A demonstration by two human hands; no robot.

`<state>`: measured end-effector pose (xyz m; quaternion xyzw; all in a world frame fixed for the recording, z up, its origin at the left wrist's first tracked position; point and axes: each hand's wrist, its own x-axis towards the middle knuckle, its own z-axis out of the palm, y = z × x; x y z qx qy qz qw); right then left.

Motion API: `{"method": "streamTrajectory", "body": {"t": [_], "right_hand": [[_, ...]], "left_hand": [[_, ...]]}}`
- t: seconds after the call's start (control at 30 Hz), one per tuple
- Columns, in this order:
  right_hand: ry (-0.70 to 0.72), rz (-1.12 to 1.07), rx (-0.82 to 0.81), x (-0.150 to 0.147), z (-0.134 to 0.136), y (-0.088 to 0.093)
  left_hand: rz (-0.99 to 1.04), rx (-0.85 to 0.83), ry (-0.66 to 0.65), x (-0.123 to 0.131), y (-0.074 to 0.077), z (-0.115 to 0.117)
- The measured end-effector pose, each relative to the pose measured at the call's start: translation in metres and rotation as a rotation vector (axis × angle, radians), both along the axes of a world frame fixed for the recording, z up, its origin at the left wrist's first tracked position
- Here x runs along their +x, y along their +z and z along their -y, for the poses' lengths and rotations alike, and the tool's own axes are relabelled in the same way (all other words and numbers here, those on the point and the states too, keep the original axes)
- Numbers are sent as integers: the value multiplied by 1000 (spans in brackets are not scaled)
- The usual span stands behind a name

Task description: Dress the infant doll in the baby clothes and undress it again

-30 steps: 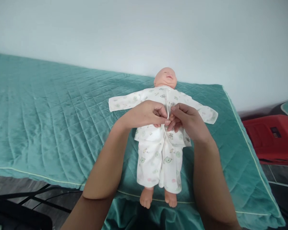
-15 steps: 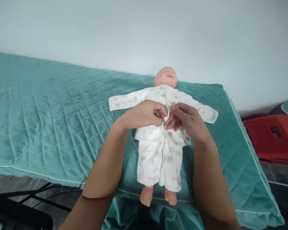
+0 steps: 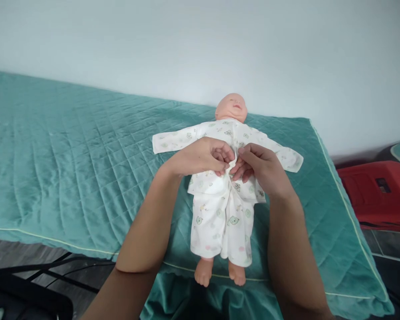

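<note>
A baby doll lies face up on a teal quilted mattress, dressed in a white printed shirt and matching trousers. My left hand and my right hand meet over the doll's chest. Both pinch the thin white tie strings at the shirt's front, fingers curled tight together. The doll's bare feet reach the mattress's near edge. Its sleeves spread out to either side.
A pale wall rises behind the mattress. A red object sits on the floor at the right. Dark floor and black bars show below the mattress's front edge at the left.
My fingers have worked the tie strings closer together at the doll's chest; the loop of string that stood up between my hands is now drawn down. The doll has not moved.
</note>
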<state>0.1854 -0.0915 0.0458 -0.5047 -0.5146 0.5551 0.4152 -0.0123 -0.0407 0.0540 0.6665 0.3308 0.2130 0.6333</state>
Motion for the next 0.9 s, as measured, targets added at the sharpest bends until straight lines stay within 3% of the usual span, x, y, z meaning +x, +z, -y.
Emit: {"method": "streamTrajectory", "body": {"t": [0.9], "right_hand": [[-20,34,5,-2,1,-1]], "left_hand": [[-147,141,-35,-7,6,1]]}}
